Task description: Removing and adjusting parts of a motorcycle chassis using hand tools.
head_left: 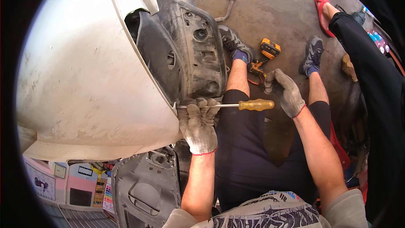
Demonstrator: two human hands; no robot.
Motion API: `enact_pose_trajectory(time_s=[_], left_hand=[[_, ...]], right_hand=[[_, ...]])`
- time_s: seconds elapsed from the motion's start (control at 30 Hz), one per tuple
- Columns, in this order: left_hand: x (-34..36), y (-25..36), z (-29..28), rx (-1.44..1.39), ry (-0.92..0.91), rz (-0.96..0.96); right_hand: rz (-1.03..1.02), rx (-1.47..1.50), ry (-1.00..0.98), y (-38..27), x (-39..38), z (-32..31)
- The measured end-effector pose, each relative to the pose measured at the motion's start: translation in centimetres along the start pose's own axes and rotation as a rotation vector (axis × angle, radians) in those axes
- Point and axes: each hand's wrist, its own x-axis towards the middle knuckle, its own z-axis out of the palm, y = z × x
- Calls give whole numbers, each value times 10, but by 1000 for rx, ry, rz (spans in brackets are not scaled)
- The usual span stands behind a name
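Note:
A screwdriver (256, 104) with a translucent yellow handle lies level, its metal shaft pointing left. Its tip meets the edge of a large white body panel (97, 76), beside dark plastic trim (202, 55). My left hand (198, 126), in a dirty grey work glove, grips the shaft close to the tip with its fingers. Off the handle and just beyond its end, my gloved right hand (287, 90) hovers above my legs. Its fingers are loosely bent and apart from the palm; nothing shows in them.
On the floor between my feet sits a yellow and black cordless drill (270, 48). A bent metal bar (230, 8) lies farther off. Another person's leg in black trousers (363, 50) and red shoe (322, 14) stand at right. A dark plastic panel (147, 190) is at lower left.

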Motion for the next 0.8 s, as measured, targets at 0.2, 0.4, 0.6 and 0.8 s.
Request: enact_pose_trajectory(time_s=[0.2, 0.4, 0.6, 0.8], left_hand=[[0, 1, 3, -11, 8, -1], [1, 1, 2, -9, 8, 11], [1, 2, 7, -16, 38, -17], [-1, 2, 3, 10, 59, -10]], right_hand=[[-36, -39, -66, 7, 1, 0], [22, -4, -10, 2, -7, -5], [15, 5, 24, -4, -3, -9], [-23, -21, 0, -3, 2, 0]])
